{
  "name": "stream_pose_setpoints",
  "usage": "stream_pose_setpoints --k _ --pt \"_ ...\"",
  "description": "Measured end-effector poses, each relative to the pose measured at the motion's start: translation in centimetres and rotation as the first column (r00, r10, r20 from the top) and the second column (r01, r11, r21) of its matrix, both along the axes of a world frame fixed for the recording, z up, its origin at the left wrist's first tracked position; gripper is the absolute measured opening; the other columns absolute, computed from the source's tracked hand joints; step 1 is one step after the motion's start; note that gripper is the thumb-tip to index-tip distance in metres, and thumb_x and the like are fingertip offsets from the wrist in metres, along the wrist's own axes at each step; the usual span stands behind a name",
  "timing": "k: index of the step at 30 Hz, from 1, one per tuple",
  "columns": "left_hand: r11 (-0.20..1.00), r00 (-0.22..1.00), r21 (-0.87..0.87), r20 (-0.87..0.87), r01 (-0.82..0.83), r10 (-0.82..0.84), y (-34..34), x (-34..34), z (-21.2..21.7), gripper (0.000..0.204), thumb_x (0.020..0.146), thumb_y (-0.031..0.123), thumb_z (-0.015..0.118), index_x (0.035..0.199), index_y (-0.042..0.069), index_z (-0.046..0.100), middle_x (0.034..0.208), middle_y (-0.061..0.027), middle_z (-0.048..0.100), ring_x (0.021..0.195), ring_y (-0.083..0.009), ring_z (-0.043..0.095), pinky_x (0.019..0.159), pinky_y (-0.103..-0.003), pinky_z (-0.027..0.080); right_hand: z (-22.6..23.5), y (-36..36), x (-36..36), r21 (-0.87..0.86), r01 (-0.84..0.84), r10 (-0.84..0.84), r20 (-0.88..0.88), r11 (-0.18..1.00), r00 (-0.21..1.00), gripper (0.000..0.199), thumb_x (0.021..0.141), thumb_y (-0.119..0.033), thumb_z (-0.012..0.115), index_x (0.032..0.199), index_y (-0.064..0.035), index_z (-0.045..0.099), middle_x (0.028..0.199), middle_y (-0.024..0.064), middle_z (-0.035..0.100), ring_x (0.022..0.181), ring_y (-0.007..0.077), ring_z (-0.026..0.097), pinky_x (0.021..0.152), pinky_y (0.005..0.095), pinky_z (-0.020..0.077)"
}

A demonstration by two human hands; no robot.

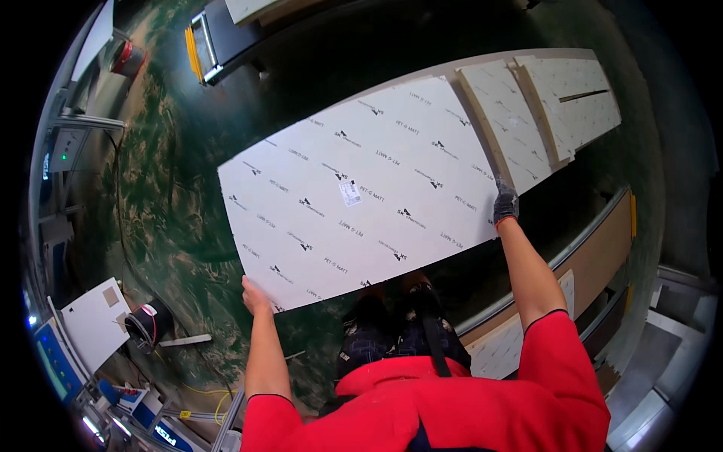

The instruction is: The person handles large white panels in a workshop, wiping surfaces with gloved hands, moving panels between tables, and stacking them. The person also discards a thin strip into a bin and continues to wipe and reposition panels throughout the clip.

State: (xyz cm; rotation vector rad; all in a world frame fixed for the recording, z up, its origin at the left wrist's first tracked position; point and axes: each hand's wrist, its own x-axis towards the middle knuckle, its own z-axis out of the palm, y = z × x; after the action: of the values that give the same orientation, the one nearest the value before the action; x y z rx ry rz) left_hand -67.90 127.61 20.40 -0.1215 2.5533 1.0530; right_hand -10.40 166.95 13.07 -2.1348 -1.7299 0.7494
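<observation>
Work position: 1 person in a red shirt (429, 410) and dark patterned shorts stands over a green floor (173, 215) marked with pale dust. The large white panel (376, 230) is in front of the person's body, its face printed with repeated dark marks and bearing 1 small white label (350, 193) near the middle.

Left hand (256, 295): bare, closed on the panel's near left corner. Right hand (506, 205): in a grey glove with an orange cuff, gripping the panel's right edge near its lower corner.

Adjacent items: 2 smaller printed panels (508, 120) lie to the right of the large panel, above a long board (557, 53); the farther panel has a dark slot (584, 96). Whether the large panel also rests on that board cannot be told. At lower left, a black cylinder (151, 324) stands beside a white sheet (94, 324).
</observation>
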Motion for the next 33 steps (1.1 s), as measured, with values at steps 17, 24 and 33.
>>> stream_pose_setpoints --k 17,24,33 --pt "0.939 0.976 -0.267 0.073 0.215 -0.203 -0.5 -4.7 -9.9 0.071 0.095 0.055 0.056 0.130 -0.007 0.051 0.129 -0.0262 0.058 0.116 -0.0361 0.060 0.097 -0.046 0.051 -3.6 2.3 -3.5 -0.069 -0.215 0.226 0.332 0.974 0.916 0.056 0.097 -0.046 0.053 0.129 -0.0015 0.058 0.138 0.0197 0.055 0.130 0.0332 0.049 0.113 0.0402 0.0363" --pt "0.674 0.850 -0.685 -0.152 0.277 -0.504 8.0 2.5 -4.5 0.083 0.090 0.045 0.067 0.145 -0.006 0.031 0.153 -0.0275 0.028 0.139 -0.0449 0.034 0.111 -0.052 0.036 1.4 -4.4 -3.9 -0.053 -0.331 0.335 0.101 0.942 0.937 0.060 0.092 -0.037 0.053 0.141 -0.0040 0.046 0.146 0.0206 0.046 0.138 0.0354 0.041 0.116 0.0449 0.0305" --pt "0.320 0.372 -0.527 -0.008 0.787 -0.928 9.2 11.6 -1.3 0.077 0.085 0.024 0.068 0.150 0.000 0.033 0.144 -0.0262 0.045 0.130 -0.0421 0.046 0.109 -0.048 0.038 7.1 -20.0 -4.9 -0.129 -0.348 0.321 -0.188 0.929 0.928 0.048 0.083 -0.029 0.064 0.128 -0.0110 0.056 0.129 0.0197 0.057 0.121 0.0377 0.054 0.104 0.0459 0.0446"
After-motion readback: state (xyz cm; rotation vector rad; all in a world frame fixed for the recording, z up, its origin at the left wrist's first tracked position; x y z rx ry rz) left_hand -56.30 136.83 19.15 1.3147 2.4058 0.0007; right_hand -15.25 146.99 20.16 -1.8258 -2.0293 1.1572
